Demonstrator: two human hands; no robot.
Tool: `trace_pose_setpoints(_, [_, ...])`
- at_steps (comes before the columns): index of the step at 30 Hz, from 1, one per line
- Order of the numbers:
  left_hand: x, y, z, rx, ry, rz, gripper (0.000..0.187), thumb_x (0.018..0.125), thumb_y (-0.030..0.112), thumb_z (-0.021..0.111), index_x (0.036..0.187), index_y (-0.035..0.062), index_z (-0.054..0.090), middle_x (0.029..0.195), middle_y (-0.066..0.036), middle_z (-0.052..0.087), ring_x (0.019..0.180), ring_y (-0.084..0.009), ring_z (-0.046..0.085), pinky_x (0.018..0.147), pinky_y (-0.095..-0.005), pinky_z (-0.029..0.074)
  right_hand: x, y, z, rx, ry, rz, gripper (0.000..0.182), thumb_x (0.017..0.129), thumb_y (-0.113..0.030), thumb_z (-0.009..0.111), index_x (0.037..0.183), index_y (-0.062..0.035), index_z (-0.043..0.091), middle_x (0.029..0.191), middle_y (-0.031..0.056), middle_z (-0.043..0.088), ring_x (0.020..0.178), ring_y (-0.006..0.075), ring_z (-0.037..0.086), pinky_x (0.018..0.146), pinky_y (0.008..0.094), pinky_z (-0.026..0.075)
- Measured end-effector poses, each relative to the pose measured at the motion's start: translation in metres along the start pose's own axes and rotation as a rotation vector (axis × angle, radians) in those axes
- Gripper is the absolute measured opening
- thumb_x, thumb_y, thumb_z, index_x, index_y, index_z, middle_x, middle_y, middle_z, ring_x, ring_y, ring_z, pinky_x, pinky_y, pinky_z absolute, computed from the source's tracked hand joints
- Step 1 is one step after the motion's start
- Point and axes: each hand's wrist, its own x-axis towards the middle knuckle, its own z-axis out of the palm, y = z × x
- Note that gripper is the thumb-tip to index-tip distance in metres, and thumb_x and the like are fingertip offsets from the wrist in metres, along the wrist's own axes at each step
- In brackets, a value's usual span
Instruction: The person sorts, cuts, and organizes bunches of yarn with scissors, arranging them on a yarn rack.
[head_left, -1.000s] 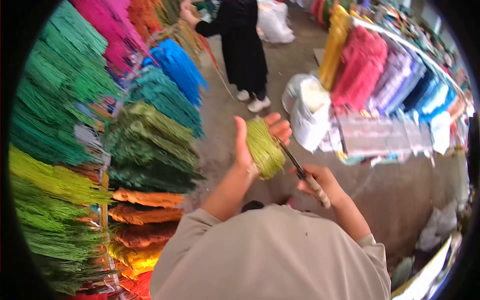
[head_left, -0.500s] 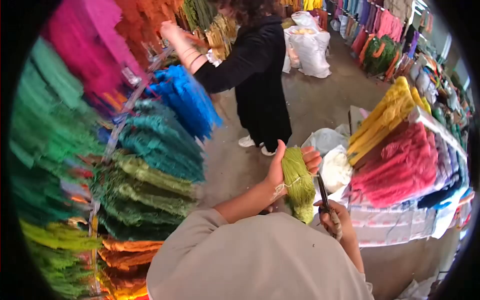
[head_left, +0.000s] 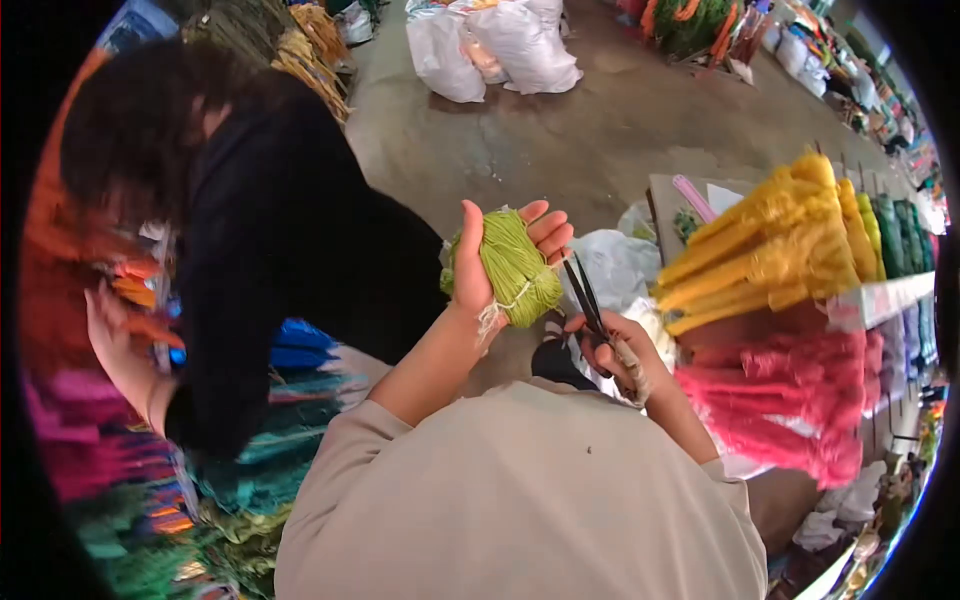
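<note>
A skein of lime-green yarn (head_left: 508, 262) rests across the palm of my left hand (head_left: 475, 275), thumb up on one side and fingers on the other. A pale tie string (head_left: 512, 303) wraps its lower part, with loose ends hanging at my wrist. My right hand (head_left: 625, 352) grips a pair of dark scissors (head_left: 590, 298), one handle wrapped in cloth. Their blades point up toward the fingertips of my left hand, slightly apart, beside the skein's right edge.
On the left, a person in black (head_left: 290, 220) bends toward hanging yarn. Yellow skeins (head_left: 765, 235) and pink skeins (head_left: 775, 390) hang from a rack on the right. White sacks (head_left: 490, 50) stand on the concrete floor ahead. A clear plastic bag (head_left: 605, 265) lies behind the scissors.
My view has turned and moved forward. The skein and both hands now sit higher and further left in view, the skein turned more crosswise. The person in black has bent down, closer on the left.
</note>
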Motion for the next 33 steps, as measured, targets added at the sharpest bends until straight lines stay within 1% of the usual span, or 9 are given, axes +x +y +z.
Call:
trace_pose_setpoints(8, [0.186,0.113,-0.017,0.037,0.065,0.107,0.083,0.095,0.071,0.035,0.132,-0.0011,0.051,0.126,-0.019,0.063,0.117,-0.0309,0.060,0.100,-0.0451,0.048,0.212,-0.080,-0.100,0.002,-0.023,0.180,0.040,0.086,-0.034,0.077,0.112,-0.0081,0.063,0.075,-0.0071,0.050,0.057,0.0041,0.041,0.051,0.0229,0.035])
trace_pose_setpoints(11, [0.247,0.157,-0.035,-0.067,0.060,0.190,0.081,0.096,0.070,0.034,0.130,-0.0006,0.052,0.127,-0.017,0.062,0.119,-0.0299,0.059,0.101,-0.0439,0.047,0.293,-0.103,-0.119,-0.021,0.033,-0.101,0.048,0.081,-0.032,0.083,0.114,-0.0056,0.061,0.075,-0.0047,0.052,0.060,0.0024,0.045,0.051,0.0188,0.034])
trace_pose_setpoints(14, [0.311,0.199,-0.051,-0.064,0.147,0.269,0.079,0.096,0.069,0.032,0.128,0.0004,0.053,0.130,-0.015,0.060,0.123,-0.0292,0.055,0.105,-0.0453,0.043,0.385,-0.123,-0.129,-0.409,0.091,-0.401,0.046,0.076,0.006,0.073,0.117,-0.0085,0.060,0.089,-0.0036,0.058,0.081,0.0083,0.053,0.067,0.0231,0.042])
trace_pose_setpoints(15, [0.337,0.213,-0.062,-0.046,0.130,0.272,0.079,0.096,0.070,0.032,0.127,0.0007,0.053,0.131,-0.015,0.060,0.124,-0.0300,0.054,0.106,-0.0459,0.042,0.423,-0.139,-0.142,-0.691,-0.048,-0.635,0.049,0.070,0.009,0.069,0.115,-0.0098,0.061,0.094,0.0006,0.061,0.086,0.0189,0.055,0.074,0.0308,0.045])
trace_pose_setpoints(19, [0.432,0.272,-0.092,0.000,0.146,0.217,0.078,0.096,0.070,0.030,0.127,0.0021,0.053,0.131,-0.017,0.059,0.126,-0.0326,0.052,0.107,-0.0478,0.040,0.555,-0.152,-0.161,-1.244,-0.176,-0.772,0.050,0.068,0.003,0.066,0.116,-0.0102,0.061,0.093,0.0078,0.061,0.086,0.0332,0.055,0.079,0.0409,0.047])
trace_pose_setpoints(21, [0.476,0.312,-0.113,-0.063,0.146,0.159,0.077,0.097,0.068,0.031,0.128,0.0014,0.052,0.131,-0.018,0.059,0.127,-0.0327,0.051,0.108,-0.0484,0.040,0.607,-0.151,-0.181,-1.078,-0.065,-0.713,0.048,0.069,0.004,0.066,0.115,-0.0107,0.062,0.088,0.0090,0.058,0.084,0.0315,0.055,0.076,0.0392,0.047])
trace_pose_setpoints(24, [0.537,0.365,-0.118,-0.068,0.178,0.143,0.076,0.097,0.068,0.031,0.127,0.0002,0.052,0.132,-0.019,0.058,0.126,-0.0327,0.052,0.108,-0.0487,0.040,0.645,-0.158,-0.224,-0.215,0.013,-0.023,0.032,0.085,-0.001,0.066,0.115,-0.0085,0.060,0.086,0.0009,0.055,0.081,0.0137,0.055,0.072,0.0290,0.045])
trace_pose_setpoints(27, [0.617,0.381,-0.130,-0.020,0.193,0.121,0.078,0.096,0.068,0.032,0.126,-0.0014,0.052,0.128,-0.019,0.061,0.120,-0.0326,0.057,0.107,-0.0480,0.042,0.662,-0.184,-0.280,0.051,0.201,-0.120,0.040,0.077,0.009,0.065,0.114,-0.0070,0.057,0.092,-0.0014,0.057,0.080,0.0081,0.052,0.069,0.0219,0.040])
trace_pose_setpoints(33, [0.793,0.434,-0.188,0.006,0.256,0.373,0.069,0.093,0.070,0.043,0.106,0.0049,0.059,0.072,-0.004,0.058,0.072,-0.0211,0.058,0.079,-0.0379,0.049,0.695,-0.198,-0.437,0.357,0.600,-0.424,0.046,0.066,0.003,0.055,0.111,-0.0037,0.046,0.071,0.0065,0.052,0.067,0.0219,0.056,0.066,0.0320,0.048])
